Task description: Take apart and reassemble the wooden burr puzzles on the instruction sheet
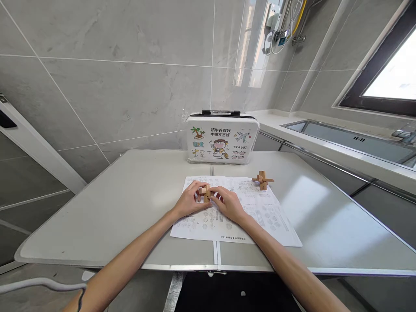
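Between my two hands is a small wooden interlocking puzzle [206, 193] of crossed light-brown bars. My left hand [189, 200] grips it from the left, thumb below and fingers above. From the right, the fingers of my right hand [227, 203] pinch its near side, hiding part of the bars. Beneath both hands lies a white paper sheet [240, 223] printed with rows of small line drawings. A second wooden puzzle [263, 180], shaped like a cross with bars sticking out, rests at the sheet's far right corner, apart from my hands.
A white carry case [222, 138] with cartoon prints and a black handle stands at the back of the grey folding table [136, 190]. A tiled wall [130, 86] rises behind it. At the right is a counter with a sink [351, 141]. A white cable [42, 282] hangs at lower left.
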### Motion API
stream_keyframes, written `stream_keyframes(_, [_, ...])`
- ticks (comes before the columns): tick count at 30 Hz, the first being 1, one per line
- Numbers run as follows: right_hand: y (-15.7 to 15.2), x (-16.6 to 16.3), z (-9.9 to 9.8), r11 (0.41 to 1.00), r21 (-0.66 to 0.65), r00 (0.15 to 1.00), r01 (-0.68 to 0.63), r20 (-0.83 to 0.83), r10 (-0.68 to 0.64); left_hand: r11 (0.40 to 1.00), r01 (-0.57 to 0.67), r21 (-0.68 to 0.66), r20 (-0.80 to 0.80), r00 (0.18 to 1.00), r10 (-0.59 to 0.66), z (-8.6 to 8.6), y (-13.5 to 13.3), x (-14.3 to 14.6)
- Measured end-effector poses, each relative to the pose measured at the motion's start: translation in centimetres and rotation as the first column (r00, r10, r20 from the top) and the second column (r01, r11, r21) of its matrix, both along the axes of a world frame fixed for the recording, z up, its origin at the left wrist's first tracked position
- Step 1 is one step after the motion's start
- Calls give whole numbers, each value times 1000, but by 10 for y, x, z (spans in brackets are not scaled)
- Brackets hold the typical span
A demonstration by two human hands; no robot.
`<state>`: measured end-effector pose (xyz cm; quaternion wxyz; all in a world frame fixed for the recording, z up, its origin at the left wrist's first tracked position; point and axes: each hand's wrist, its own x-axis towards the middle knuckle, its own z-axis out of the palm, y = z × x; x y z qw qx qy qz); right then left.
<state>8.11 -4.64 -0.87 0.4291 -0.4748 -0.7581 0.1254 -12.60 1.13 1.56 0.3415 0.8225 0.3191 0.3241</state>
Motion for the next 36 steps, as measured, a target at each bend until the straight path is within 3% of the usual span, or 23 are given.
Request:
stream_keyframes(9, [3, -2, 2, 991, -116, 990, 72, -114, -85, 989, -48, -143, 47, 997, 55, 2, 2, 0])
stream_keyframes(16, [5, -2, 0, 982, -184, 996, 33, -77, -48, 955, 25, -295, 122, 992, 12, 0, 2, -1])
stream_keyframes(21, [4, -1, 5, 953, -293, 977, -74, -211, 11, 948, 92, -304, 117, 991, -59, -1, 3, -2])
stream_keyframes(28, [4, 4, 8, 857, -427, 909, -288, -404, 104, 956, 161, -245, 133, 982, -131, 0, 2, -2])
stream_keyframes(33, [4, 4, 8, 797, -455, 833, -397, -544, 104, 954, 191, -232, 116, 979, -168, 0, 1, -2])
stream_keyframes(36, [7, 2, 5, 786, -451, 787, -422, -613, 70, 959, 149, -239, 119, 985, -124, -2, 3, -2])
